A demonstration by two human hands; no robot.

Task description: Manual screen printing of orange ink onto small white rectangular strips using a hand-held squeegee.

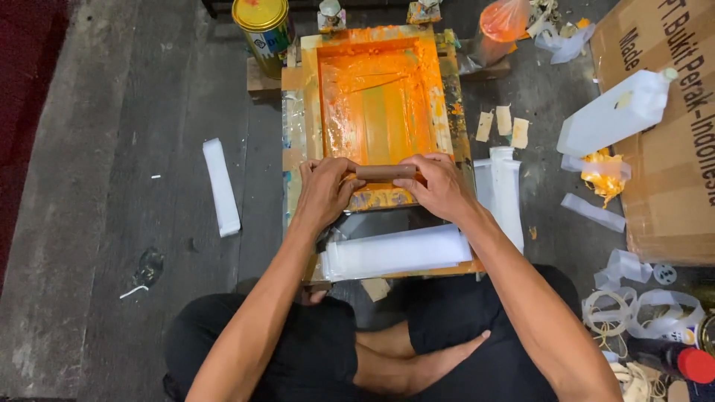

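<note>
Both hands are closing their grip on a brown wooden squeegee (pixel 386 172) — the left hand (pixel 325 190) on its left end, the right hand (pixel 441 186) on its right. The squeegee is resting at the near edge of the orange-inked printing screen (pixel 380 97). White plastic sheets (pixel 398 251) are lying just nearer; a yellow-lidded tin (pixel 264 30) is standing at far left on the floor (pixel 112 186).
</note>
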